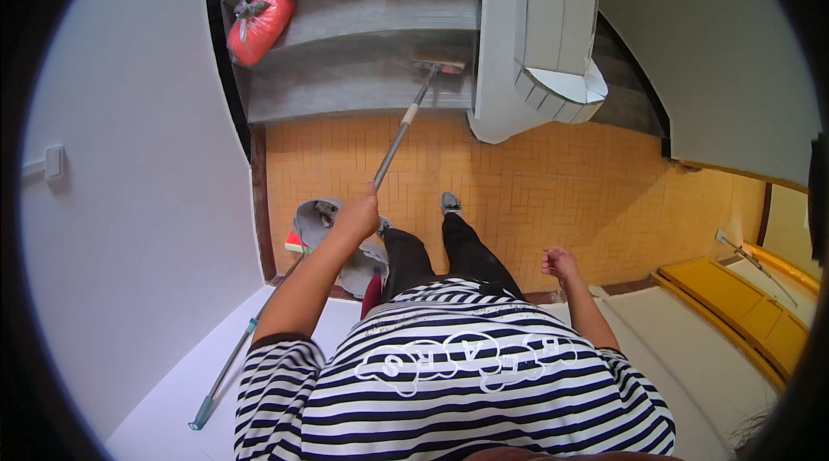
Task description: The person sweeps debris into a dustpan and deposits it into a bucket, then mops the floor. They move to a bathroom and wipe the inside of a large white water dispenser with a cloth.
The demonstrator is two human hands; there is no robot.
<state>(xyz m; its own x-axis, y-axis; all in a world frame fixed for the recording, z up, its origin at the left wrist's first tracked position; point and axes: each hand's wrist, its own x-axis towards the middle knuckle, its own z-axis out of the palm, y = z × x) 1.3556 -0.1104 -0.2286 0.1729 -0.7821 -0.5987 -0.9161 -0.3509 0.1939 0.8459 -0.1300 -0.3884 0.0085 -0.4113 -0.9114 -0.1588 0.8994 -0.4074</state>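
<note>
My left hand grips the grey metal handle of a long broom, which has a beige band partway along. The broom head, slightly blurred, rests on a low grey stair step near its right end. Loosely curled and holding nothing, my right hand hangs by my right side. Beside my left leg stands a grey bucket-like container with dark debris inside, partly hidden by my left forearm. A second greyish container is behind it.
A tied bag with red contents lies on the stairs at left. A pale tiled balustrade bounds them at right. A pole with teal grips leans by the left wall. Yellow doors stand right, beyond the wood-patterned floor.
</note>
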